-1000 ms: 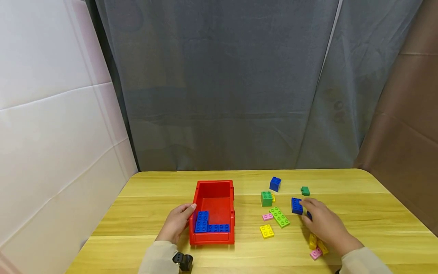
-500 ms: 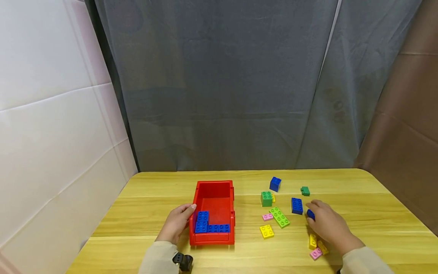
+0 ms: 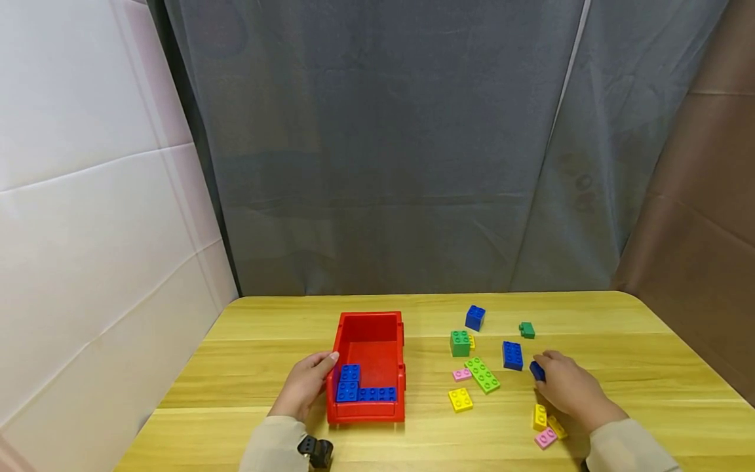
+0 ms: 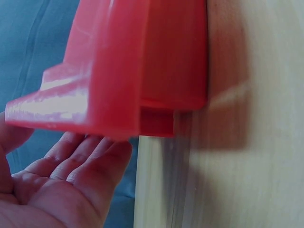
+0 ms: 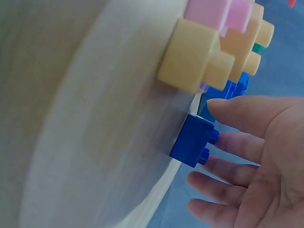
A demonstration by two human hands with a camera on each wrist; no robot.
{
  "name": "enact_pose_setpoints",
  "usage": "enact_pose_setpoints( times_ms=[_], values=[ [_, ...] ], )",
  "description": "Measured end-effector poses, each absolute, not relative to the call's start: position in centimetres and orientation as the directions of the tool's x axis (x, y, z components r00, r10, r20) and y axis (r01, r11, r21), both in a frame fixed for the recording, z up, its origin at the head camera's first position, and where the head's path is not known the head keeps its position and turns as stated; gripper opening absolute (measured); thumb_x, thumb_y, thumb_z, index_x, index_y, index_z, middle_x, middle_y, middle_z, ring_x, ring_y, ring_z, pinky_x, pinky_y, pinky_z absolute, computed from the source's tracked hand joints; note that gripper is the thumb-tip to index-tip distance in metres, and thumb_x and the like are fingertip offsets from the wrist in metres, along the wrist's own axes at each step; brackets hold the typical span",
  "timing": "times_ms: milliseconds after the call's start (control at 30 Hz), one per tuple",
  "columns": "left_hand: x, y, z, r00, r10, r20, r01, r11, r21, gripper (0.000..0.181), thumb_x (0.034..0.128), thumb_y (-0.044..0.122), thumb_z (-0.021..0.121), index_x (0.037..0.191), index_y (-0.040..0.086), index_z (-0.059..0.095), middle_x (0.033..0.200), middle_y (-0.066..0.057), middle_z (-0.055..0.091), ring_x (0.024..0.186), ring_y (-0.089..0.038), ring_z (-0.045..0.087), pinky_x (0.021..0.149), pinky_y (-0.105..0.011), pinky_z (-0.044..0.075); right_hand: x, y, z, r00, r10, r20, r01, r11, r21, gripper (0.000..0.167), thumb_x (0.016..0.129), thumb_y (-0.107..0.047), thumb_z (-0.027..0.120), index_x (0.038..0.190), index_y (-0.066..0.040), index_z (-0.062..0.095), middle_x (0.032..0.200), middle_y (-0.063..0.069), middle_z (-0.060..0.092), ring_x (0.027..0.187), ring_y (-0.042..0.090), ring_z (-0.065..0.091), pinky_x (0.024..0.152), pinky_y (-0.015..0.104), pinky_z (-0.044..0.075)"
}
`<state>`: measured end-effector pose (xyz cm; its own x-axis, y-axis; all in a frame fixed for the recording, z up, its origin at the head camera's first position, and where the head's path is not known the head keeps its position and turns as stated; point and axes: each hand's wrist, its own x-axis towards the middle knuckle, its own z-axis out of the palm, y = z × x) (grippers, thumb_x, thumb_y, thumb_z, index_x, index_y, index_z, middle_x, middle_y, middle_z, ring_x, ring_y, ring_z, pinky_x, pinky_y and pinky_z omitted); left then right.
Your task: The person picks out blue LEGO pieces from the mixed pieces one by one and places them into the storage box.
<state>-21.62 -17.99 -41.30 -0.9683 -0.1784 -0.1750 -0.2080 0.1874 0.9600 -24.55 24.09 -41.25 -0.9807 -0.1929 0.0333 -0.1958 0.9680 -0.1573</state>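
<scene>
My left hand (image 3: 302, 383) grips the left wall of a red plastic bin (image 3: 383, 412), thumb over the rim; the left wrist view shows the bin's outer side (image 4: 114, 71) close up. Blue building bricks (image 3: 348, 391) lie inside, in the near left corner and along the front. My right hand (image 3: 569, 387) is beside a small blue brick (image 3: 537, 371) on the wooden table. In the right wrist view this brick (image 5: 192, 141) stands on the tabletop; the thumb is apart from it, and the fingers extend behind its studs. Whether they touch it is unclear.
Left of the right hand lie a larger blue brick (image 3: 512, 355), a lime brick (image 3: 482, 375), a yellow brick (image 3: 461, 400) and a green brick (image 3: 460, 343). Farther back are a blue brick (image 3: 475, 318) and a small green brick (image 3: 527, 330). A pink brick (image 3: 546, 438) touches yellow ones nearby.
My right hand has drawn back to the right, away from the larger blue brick, to the smaller one. The left hand and bin have stayed in place.
</scene>
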Motion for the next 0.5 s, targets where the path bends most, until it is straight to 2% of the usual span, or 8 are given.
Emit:
enact_pose_setpoints(
  times_ms=[500],
  values=[
    [-21.55, -17.96, -41.31, -0.964, -0.186, -0.188, -0.222, 0.181, 0.958, 0.051, 0.1005, 0.034, 0.05, 0.132, -0.005, 0.051, 0.131, -0.026, 0.052, 0.118, -0.041, 0.051, 0.101, -0.053, 0.043, -25.08, 24.34, -41.19, -0.968, -0.246, 0.045, -0.249, 0.962, -0.115, 0.035, 0.087, -0.006, 0.068, 0.117, 0.012, 0.06, 0.114, 0.027, 0.061, 0.106, 0.044, 0.059, 0.089, 0.054, 0.049]
  ],
)
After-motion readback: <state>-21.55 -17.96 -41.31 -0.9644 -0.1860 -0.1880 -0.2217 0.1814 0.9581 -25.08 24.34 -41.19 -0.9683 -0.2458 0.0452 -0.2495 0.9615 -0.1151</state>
